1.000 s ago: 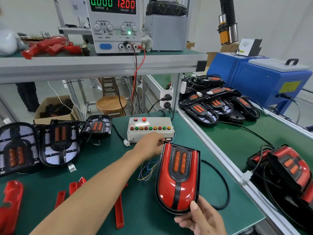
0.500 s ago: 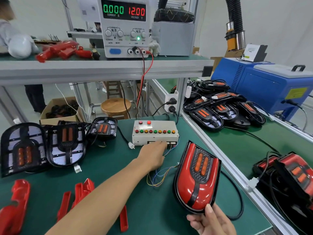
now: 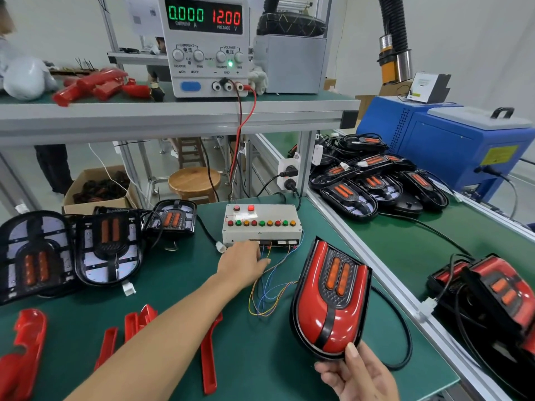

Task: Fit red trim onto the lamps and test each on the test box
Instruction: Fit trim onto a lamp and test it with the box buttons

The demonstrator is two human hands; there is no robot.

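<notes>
The right hand [image 3: 359,374] grips a red-trimmed lamp [image 3: 330,302] by its rounded near end, thumb pressed on the glossy red face, the lamp tilted up off the green mat [image 3: 173,342] with its narrow end toward the test box [image 3: 262,224]. A black cable [image 3: 402,337] loops from under the lamp across the mat. The left hand [image 3: 241,264] reaches forward, knuckles up, to the front edge of the test box where the thin coloured wires [image 3: 269,293] come out — whether its fingertips pinch anything there, I cannot tell, they are hidden under the hand. The box sits at the back of the mat, a row of red, green and yellow buttons across its top.

Off to the left lie three lamps without trim [image 3: 107,250], black frames and orange centres face up. In front of them, loose red trim pieces [image 3: 208,354] lie on the mat. Up on the shelf the power supply [image 3: 205,44] reads 0.000 and 12.00 — red and black leads drop from it behind the box. On the right-hand bench, a heap of black lamps [image 3: 373,180] sits near a blue machine [image 3: 463,151], and finished red lamps [image 3: 489,287] lie at the near right.
</notes>
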